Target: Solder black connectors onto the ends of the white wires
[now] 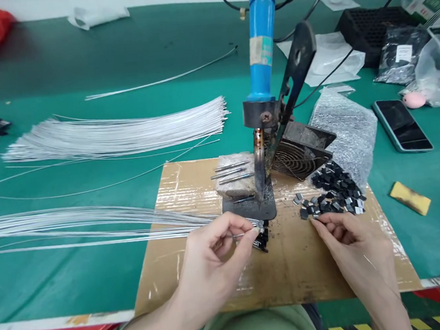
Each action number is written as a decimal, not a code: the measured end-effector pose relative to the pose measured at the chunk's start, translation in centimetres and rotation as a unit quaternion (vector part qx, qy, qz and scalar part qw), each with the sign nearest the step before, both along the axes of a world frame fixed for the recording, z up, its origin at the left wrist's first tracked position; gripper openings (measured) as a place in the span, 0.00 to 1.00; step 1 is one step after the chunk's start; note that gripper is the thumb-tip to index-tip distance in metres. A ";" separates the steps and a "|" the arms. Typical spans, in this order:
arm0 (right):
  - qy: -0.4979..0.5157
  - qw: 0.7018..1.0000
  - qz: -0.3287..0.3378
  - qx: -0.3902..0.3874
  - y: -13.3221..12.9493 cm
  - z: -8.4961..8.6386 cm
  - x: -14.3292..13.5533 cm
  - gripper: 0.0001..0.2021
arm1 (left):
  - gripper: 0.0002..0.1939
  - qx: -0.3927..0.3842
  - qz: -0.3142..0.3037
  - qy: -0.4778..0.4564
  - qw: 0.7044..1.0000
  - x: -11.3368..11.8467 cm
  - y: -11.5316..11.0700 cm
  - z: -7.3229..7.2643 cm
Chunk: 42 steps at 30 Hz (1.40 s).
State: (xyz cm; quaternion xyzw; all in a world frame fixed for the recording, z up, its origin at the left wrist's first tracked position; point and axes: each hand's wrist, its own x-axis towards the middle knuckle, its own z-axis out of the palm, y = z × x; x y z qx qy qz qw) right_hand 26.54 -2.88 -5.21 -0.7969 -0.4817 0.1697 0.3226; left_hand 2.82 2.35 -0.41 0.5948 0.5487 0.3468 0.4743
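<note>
My left hand (213, 258) is closed in a pinch on a thin white wire, close to its end. Beside those fingertips, the bundle of wires (186, 218) ends in small black pieces (264, 238) lying on the cardboard (291, 277). My right hand (356, 250) has thumb and forefinger pressed together at the near edge of a pile of small black parts (333, 188); whatever is between those fingertips is too small to make out. Above and between the hands, a blue-handled soldering iron (263, 33) is clamped with its tip pointing down over a dark metal plate (268, 210).
Metal rods lie on a pale block (237, 186) left of the iron. A small fan (299, 153) stands behind the black parts. A thick bundle of white wires (124, 132) lies farther back. At right are a phone (402, 126), a yellow sponge (410, 198) and bubble wrap (345, 128).
</note>
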 end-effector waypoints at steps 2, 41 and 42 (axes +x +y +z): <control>0.032 0.999 -0.016 -0.020 -0.1 -0.1 0.0 0.16 | 0.05 -0.005 -0.004 0.001 1.000 -0.1 0.0 0.1; 0.498 0.865 0.027 0.056 1.3 3.9 -8.9 0.07 | 0.06 -0.063 -0.032 -0.098 0.993 0.4 0.5 1.6; 0.500 0.864 0.026 0.053 1.3 3.9 -8.9 0.07 | 0.06 -0.064 -0.032 -0.098 0.993 0.4 0.5 1.6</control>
